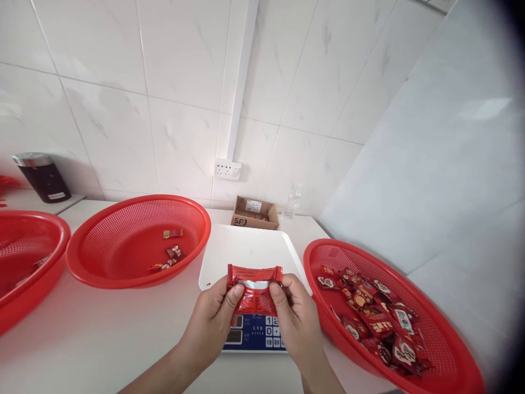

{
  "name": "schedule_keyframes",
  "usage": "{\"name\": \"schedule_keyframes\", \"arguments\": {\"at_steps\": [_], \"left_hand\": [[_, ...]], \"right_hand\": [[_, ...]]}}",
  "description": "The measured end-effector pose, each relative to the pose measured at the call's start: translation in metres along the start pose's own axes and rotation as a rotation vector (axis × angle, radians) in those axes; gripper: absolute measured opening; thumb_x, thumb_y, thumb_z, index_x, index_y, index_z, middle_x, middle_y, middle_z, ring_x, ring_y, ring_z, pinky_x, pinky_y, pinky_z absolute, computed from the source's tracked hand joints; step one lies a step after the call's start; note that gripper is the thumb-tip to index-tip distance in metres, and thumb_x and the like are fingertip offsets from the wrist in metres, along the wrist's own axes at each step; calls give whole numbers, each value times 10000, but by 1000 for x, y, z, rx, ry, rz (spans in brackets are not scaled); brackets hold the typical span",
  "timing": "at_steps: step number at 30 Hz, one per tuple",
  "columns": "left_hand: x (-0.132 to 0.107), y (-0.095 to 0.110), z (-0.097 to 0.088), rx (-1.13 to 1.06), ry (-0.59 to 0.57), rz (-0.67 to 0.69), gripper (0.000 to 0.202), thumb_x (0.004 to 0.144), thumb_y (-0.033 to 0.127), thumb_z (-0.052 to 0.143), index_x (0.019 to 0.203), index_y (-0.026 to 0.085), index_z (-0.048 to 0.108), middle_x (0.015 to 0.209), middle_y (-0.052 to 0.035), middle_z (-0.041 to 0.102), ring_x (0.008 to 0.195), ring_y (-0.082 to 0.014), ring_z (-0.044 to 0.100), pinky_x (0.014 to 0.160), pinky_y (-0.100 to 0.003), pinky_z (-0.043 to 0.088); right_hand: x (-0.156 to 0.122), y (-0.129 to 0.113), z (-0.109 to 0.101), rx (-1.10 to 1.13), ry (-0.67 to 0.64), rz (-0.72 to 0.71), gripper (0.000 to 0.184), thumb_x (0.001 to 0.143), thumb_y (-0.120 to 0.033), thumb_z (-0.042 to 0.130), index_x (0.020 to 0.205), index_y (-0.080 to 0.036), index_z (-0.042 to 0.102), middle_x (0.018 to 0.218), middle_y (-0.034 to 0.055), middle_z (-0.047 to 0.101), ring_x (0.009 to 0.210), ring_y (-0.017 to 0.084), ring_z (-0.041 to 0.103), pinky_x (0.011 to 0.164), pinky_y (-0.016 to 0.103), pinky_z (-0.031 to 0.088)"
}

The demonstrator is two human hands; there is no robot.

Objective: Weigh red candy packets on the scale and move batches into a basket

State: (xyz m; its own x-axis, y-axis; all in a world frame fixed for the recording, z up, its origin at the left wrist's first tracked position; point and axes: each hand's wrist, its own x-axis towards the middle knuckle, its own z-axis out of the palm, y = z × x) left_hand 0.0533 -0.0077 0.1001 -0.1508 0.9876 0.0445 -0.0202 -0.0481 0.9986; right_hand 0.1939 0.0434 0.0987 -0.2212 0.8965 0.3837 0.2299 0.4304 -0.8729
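Note:
Both of my hands pinch one red packet over the front of a white scale. My left hand grips the packet's left edge between thumb and fingers. My right hand grips the right edge the same way. The packet's top is pulled apart and shows a silver lining inside. Below my hands the scale's blue keypad and display partly show.
A red mesh basket at right holds several red snack packets. Another red basket at left holds a few packets; a third is at the far left. A cardboard box, a clear bottle, a wall socket and a dark canister stand behind.

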Motion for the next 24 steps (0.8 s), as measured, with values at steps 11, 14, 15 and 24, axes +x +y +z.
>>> {"name": "schedule_keyframes", "arguments": {"at_steps": [11,14,15,24], "left_hand": [[9,13,-66,428,470,195,330,846,509,425,761,212,541,561,21,525,517,-135,515,482,-221,403],[20,21,-111,738,631,179,343,860,510,383,850,220,565,604,5,585,581,-173,586,497,-243,410],[23,21,-125,881,654,132,354,867,506,370,941,225,572,646,-5,615,600,-189,596,490,-255,400],[1,-39,-138,1141,599,427,407,887,529,371,1099,246,574,1110,-78,641,1043,-251,595,637,-295,521]], "right_hand": [[-4,10,-17,-38,137,6,301,855,-466,505,880,-192,628,480,-38,508,426,113,501,427,212,436],[-4,10,-28,-34,162,-15,275,852,-446,521,874,-195,630,498,-35,522,440,111,512,434,208,449],[-5,10,-31,-40,163,-18,272,851,-445,524,873,-197,632,503,-34,527,444,110,516,436,207,453],[-4,44,-71,-343,60,87,324,837,-456,502,994,-203,629,788,53,689,741,197,657,687,306,532]]}}
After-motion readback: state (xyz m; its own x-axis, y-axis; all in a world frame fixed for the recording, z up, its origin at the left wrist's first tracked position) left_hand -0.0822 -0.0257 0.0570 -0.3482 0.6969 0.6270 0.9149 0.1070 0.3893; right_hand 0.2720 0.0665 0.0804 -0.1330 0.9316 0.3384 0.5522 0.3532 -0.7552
